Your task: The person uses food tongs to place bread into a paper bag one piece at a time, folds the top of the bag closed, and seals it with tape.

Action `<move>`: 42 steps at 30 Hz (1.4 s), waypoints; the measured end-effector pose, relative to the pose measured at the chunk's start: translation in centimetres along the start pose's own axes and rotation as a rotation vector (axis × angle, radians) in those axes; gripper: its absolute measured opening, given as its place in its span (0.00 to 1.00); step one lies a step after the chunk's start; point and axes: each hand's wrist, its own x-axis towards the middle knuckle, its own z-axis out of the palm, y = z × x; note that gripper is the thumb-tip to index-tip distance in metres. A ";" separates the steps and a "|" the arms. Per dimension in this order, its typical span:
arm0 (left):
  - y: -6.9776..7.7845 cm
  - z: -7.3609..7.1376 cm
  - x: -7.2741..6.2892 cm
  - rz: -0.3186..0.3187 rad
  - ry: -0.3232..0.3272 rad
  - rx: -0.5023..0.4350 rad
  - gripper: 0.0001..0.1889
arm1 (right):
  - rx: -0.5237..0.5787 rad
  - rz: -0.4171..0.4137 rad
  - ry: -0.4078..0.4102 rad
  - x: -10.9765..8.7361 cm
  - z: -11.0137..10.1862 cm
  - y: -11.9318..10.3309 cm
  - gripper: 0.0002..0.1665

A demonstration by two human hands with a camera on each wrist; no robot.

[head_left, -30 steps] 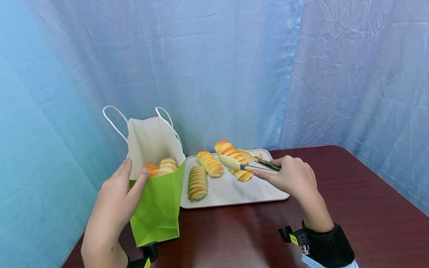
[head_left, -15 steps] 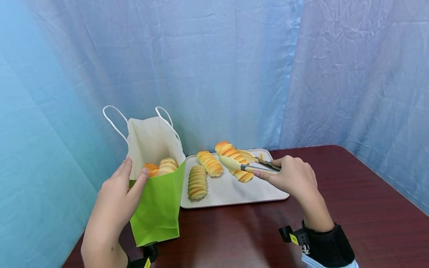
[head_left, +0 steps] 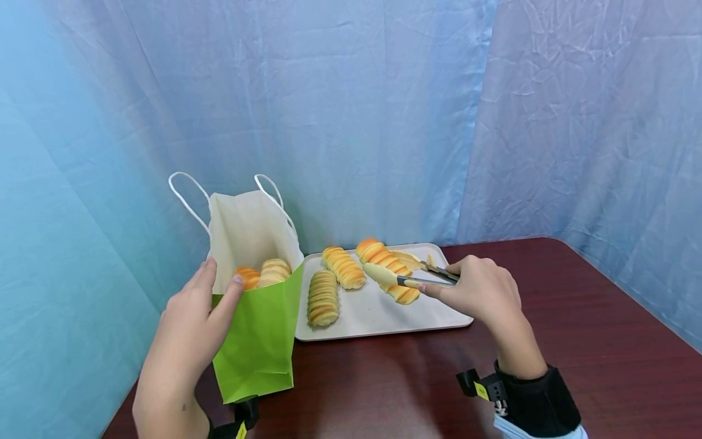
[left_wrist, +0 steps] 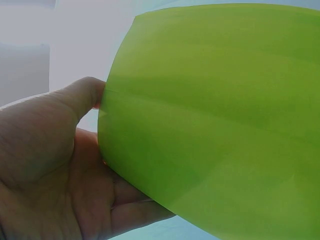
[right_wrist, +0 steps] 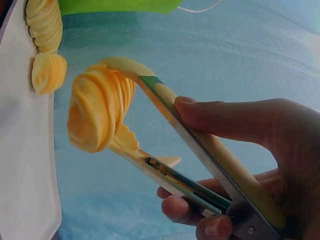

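My right hand [head_left: 485, 289] holds a pair of tongs [right_wrist: 170, 110] with cream-coloured tips and metal arms, thumb on one arm and fingers on the other. Between the tips is a ridged, golden-brown bread roll [right_wrist: 100, 110], over the back of the white tray [head_left: 378, 323] in the head view. On the left stands a green paper bag [head_left: 258, 341] with a white inside and white cord handles. Against its near left corner rests my left hand [head_left: 189, 329], fingers straight along the side, thumb at the front rim. Several bread rolls [head_left: 274, 272] show inside the bag.
Two more bread rolls, a pale one [head_left: 323, 299] and an orange-topped one [head_left: 343, 268], lie on the tray's left part, close beside the bag. Dark reddish-brown table [head_left: 384, 384] stretches in front and to the right. A blue curtain [head_left: 351, 122] hangs behind.
The tongs and the roll between their tips have come down a little and shifted slightly right. My left hand and the bag stay where they were.
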 end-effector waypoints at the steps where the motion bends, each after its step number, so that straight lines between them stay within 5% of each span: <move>1: 0.0 0.0 0.0 0.000 0.000 0.000 0.43 | -0.011 -0.001 -0.004 0.1 0.1 0.1 0.34; 4: 0.0 0.0 0.0 0.000 -0.001 0.000 0.43 | -0.055 -0.018 -0.028 0.4 0.7 0.5 0.29; 16: 0.1 0.0 0.0 0.000 -0.013 0.001 0.43 | -0.182 -0.045 -0.099 1.8 4.2 1.6 0.38; 25: 0.3 0.0 0.0 0.007 -0.014 -0.007 0.43 | -0.114 -0.025 -0.257 1.2 4.7 0.8 0.21; 31: 0.3 0.1 0.0 0.008 -0.015 -0.009 0.42 | -0.028 -0.031 -0.421 1.5 4.8 1.4 0.44; 36: 0.3 0.1 -0.1 0.005 -0.013 -0.010 0.42 | -0.077 -0.027 -0.366 1.8 5.3 1.1 0.51; 42: 0.2 0.1 -0.1 -0.002 -0.021 -0.010 0.43 | -0.151 0.004 -0.256 1.8 5.4 0.8 0.42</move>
